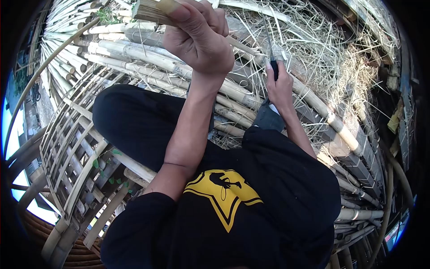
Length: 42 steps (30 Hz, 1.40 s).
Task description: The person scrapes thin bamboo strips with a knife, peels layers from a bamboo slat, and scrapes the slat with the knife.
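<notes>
My left hand (199,38) is raised close to the camera, its fingers wrapped round a bundle of thin bamboo strips (151,12) whose cut ends point to the upper left. Lower and to the right, my right hand (281,83) grips the black handle of a knife (274,69). The narrow blade points up and away over a litter of pale shavings (313,40). The two hands are apart, and the blade does not touch the bundle.
Bamboo poles (156,60) lie beneath and beyond my bent legs. At the left stands a woven bamboo lattice (80,148). A curved cane (42,67) arches along the upper left. Long poles and boards (345,132) run down the right side.
</notes>
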Each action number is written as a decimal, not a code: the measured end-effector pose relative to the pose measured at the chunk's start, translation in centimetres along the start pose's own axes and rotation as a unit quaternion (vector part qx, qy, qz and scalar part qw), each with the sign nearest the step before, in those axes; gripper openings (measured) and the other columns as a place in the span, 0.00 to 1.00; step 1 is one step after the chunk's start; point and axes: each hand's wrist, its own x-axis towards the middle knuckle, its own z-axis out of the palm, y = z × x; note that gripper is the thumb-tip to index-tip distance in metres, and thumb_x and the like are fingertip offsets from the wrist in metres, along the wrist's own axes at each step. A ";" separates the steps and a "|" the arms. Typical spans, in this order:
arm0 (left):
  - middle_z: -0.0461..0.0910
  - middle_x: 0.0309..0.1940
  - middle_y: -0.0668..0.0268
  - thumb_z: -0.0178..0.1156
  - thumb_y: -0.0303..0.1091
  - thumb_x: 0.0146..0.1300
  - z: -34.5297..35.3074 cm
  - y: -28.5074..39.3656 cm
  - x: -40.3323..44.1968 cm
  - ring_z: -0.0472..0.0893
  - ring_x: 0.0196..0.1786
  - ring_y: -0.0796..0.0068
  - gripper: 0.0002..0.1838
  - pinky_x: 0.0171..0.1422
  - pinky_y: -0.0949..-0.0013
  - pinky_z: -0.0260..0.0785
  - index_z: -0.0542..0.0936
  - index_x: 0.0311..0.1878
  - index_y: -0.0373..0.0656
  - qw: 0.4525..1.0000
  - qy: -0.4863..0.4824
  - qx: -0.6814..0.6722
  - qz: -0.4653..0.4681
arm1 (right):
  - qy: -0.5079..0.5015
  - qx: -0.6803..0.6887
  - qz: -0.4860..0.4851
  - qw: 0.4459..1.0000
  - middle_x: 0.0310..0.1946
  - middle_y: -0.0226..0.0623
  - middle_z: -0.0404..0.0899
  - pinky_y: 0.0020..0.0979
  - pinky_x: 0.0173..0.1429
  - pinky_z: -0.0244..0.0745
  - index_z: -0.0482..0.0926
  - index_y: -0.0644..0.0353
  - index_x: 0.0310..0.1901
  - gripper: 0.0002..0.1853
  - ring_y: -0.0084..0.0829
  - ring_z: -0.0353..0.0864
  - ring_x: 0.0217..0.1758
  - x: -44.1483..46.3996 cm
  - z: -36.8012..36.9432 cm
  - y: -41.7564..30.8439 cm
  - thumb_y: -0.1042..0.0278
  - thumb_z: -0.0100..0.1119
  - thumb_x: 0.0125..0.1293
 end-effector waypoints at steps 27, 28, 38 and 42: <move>0.49 0.10 0.75 0.38 0.61 0.72 0.3 -0.3 -0.1 0.48 0.11 0.86 0.29 0.13 0.76 0.42 0.56 0.22 0.48 1.000 -0.004 -0.012 0.018 | -0.081 0.122 0.105 0.984 0.17 0.27 0.65 0.27 0.18 0.56 0.67 0.60 0.40 0.14 0.19 0.61 0.14 1.5 0.9 1.9 0.57 0.39 0.77; 0.49 0.10 0.75 0.38 0.61 0.72 0.2 -0.3 -0.2 0.48 0.11 0.86 0.29 0.13 0.76 0.42 0.56 0.22 0.48 1.000 -0.008 -0.014 0.018 | -0.005 0.071 -0.052 0.996 0.18 0.30 0.67 0.29 0.19 0.58 0.67 0.62 0.41 0.14 0.21 0.64 0.15 1.3 -0.2 -0.6 0.58 0.40 0.77; 0.49 0.09 0.75 0.38 0.62 0.71 0.9 0.1 -0.2 0.49 0.10 0.86 0.30 0.12 0.76 0.44 0.56 0.22 0.47 1.000 0.016 0.001 0.018 | -0.250 0.230 0.362 0.868 0.16 0.33 0.67 0.32 0.15 0.60 0.65 0.60 0.39 0.18 0.29 0.66 0.12 2.1 3.4 4.6 0.51 0.44 0.74; 0.57 0.14 0.76 0.43 0.49 0.75 -0.2 -0.7 -0.2 0.53 0.13 0.90 0.24 0.14 0.79 0.43 0.61 0.23 0.44 0.995 -0.008 -0.091 0.033 | -0.331 0.525 0.417 0.664 0.17 0.22 0.59 0.20 0.13 0.51 0.65 0.55 0.39 0.14 0.13 0.56 0.12 2.4 1.2 5.4 0.52 0.43 0.75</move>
